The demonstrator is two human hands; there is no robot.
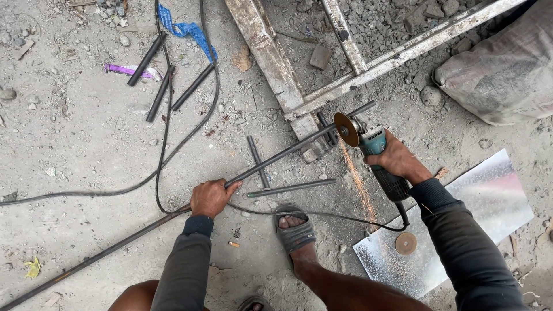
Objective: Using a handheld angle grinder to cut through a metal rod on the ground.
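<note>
Steel rod slants across the dusty floor, propped on a frame | left hand fingers wrapped round it | right hand clenched on grinder, disc on rod, sparks falling | mid-cut, probably partway through | next: steady pressure, rod held firm.

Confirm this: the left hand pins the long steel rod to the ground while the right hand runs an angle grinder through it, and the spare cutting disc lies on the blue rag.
Not quite. The head view shows the spare cutting disc on the shiny metal sheet, not a rag. The rest stands: left hand pins the long steel rod, right hand runs the angle grinder.
</note>
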